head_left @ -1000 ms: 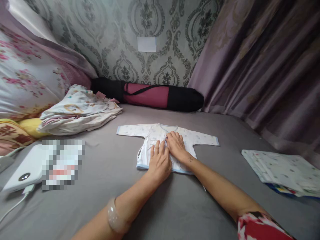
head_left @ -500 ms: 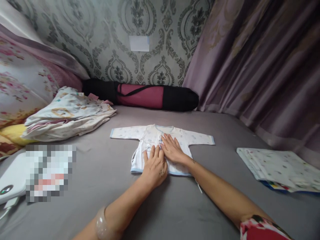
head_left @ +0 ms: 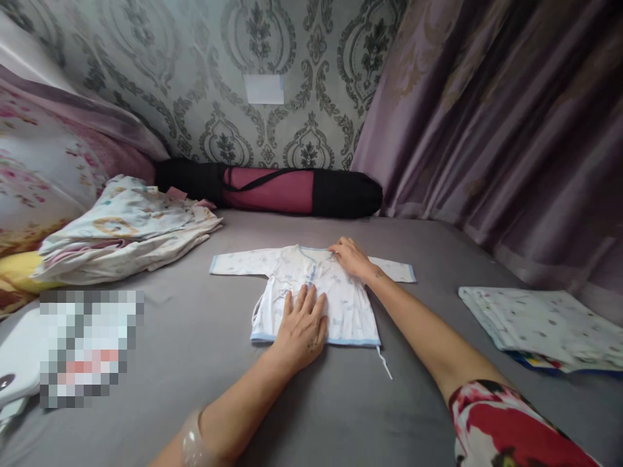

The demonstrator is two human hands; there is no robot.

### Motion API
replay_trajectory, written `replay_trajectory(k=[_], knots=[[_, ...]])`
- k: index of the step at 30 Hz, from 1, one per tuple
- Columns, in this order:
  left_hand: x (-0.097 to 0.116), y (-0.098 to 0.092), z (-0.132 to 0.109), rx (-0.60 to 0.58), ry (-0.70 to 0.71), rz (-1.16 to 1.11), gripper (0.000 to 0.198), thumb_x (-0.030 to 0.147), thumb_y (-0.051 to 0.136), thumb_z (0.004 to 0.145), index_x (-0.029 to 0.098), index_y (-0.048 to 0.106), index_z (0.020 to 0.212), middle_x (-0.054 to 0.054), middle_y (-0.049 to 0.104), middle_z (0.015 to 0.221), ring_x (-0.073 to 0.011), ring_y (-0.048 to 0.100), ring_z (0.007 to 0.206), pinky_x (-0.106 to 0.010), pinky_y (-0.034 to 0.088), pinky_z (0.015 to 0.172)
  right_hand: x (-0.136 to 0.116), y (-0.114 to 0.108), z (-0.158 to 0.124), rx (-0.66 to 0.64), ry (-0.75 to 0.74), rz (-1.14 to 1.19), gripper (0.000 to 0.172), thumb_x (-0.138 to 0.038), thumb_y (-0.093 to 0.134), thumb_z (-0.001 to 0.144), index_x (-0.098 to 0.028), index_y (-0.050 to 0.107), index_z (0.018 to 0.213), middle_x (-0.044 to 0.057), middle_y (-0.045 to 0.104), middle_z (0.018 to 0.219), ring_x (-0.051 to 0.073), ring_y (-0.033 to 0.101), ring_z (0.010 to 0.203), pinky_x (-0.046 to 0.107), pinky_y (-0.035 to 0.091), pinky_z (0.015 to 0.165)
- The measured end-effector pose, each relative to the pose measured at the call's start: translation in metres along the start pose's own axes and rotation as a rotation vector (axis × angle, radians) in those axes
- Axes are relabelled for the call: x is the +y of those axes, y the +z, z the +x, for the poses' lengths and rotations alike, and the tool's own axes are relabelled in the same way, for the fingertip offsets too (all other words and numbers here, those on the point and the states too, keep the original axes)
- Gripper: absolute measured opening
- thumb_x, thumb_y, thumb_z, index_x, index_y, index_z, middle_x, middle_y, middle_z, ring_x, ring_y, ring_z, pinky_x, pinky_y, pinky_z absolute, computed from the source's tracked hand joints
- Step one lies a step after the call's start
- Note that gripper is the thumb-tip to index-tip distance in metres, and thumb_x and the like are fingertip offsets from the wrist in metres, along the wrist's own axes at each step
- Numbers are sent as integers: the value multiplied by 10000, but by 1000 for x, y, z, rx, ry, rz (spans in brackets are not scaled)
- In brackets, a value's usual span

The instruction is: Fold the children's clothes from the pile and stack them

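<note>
A small white baby shirt (head_left: 341,305) with blue trim lies spread out on the grey sheet, both sleeves stretched sideways. My left hand (head_left: 302,324) rests on the lower middle of its front, palm down and fingers apart. At the shirt's neckline, on the right shoulder side, is my right hand (head_left: 354,259), its fingers bent down onto the fabric; whether they pinch the cloth is hard to tell. A thin white tie (head_left: 384,363) hangs out from the lower right hem.
Folded printed cloths (head_left: 126,224) lie at the left, and a folded white cloth (head_left: 540,324) at the right. A black and red roll bag (head_left: 272,190) lies along the wall. A white device (head_left: 22,350) sits at the left edge.
My right hand has moved up from the middle of the shirt to its neckline, and its fingers have bent. My left hand remains on the shirt. The view has shifted slightly.
</note>
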State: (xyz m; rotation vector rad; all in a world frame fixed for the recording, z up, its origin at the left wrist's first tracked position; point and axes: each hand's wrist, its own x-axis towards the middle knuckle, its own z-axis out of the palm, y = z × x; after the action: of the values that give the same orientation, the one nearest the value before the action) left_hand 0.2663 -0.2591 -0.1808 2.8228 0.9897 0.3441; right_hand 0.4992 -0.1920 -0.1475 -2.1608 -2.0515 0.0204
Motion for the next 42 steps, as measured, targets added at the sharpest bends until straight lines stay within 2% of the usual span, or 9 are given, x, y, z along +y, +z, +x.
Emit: replay_trajectory(k=[8,13,17,20,22,25,30,37,42], knots=[[0,-9,1,-46,-14,-18,479,334,345,943,184,413,1393,-149,342,1500,-333,252,1401,-587,215,1106,1,-3,19,-150,-24,-59,166,-177,502,882,-209,627,987,88,571,1084,227,507,1032,300,392,843],[-2,-7,2,-36,0,-12,482,349,349,940,195,415,1391,-135,373,1485,-338,270,1390,-595,213,1102,-5,8,10,10,90,-33,246,-159,383,930,-196,585,1068,104,579,1116,229,501,1075,319,392,861],[-3,-1,1,-12,-3,-6,485,364,331,950,202,410,1400,-126,351,1501,-339,254,1398,-599,205,1103,-19,14,-17,90,114,-25,359,-150,279,956,-149,515,1226,135,576,1195,228,486,1133,331,354,956],[-3,4,-1,2,-3,-15,507,390,283,967,200,380,1427,-109,319,1521,-332,202,1419,-600,178,1113,-35,22,-44,75,90,-33,415,-225,259,970,-120,467,1314,153,504,1349,234,414,1261,343,279,1053],[-3,7,-2,16,-1,-16,543,420,251,974,175,344,1449,-107,304,1527,-328,177,1427,-602,158,1118,-44,29,-59,18,91,-8,529,-350,261,973,-67,371,1405,179,352,1484,268,268,1382,399,188,1119],[-2,9,-3,24,-2,-6,590,459,231,972,143,310,1465,-112,292,1528,-327,180,1426,-602,153,1119,-51,37,-68,-70,120,50,666,-452,192,967,-20,246,1471,175,175,1554,272,108,1440,441,90,1153],[-1,10,-3,11,-8,21,599,469,247,965,140,327,1459,-117,300,1523,-337,190,1422,-618,169,1107,-43,36,-46,-86,153,60,695,-466,161,962,-2,224,1477,182,154,1554,253,83,1444,435,49,1160],[0,11,-2,0,-7,17,605,468,226,967,129,329,1457,-120,272,1531,-343,181,1423,-629,166,1104,-33,37,-10,-104,135,73,704,-471,141,966,12,240,1469,188,168,1550,276,108,1438,434,67,1158],[0,11,-2,1,-14,13,593,470,245,963,149,339,1453,-126,283,1529,-342,184,1423,-631,153,1103,-40,45,-5,-2,185,46,692,-471,141,969,-5,273,1462,181,225,1538,279,140,1432,433,74,1154]])
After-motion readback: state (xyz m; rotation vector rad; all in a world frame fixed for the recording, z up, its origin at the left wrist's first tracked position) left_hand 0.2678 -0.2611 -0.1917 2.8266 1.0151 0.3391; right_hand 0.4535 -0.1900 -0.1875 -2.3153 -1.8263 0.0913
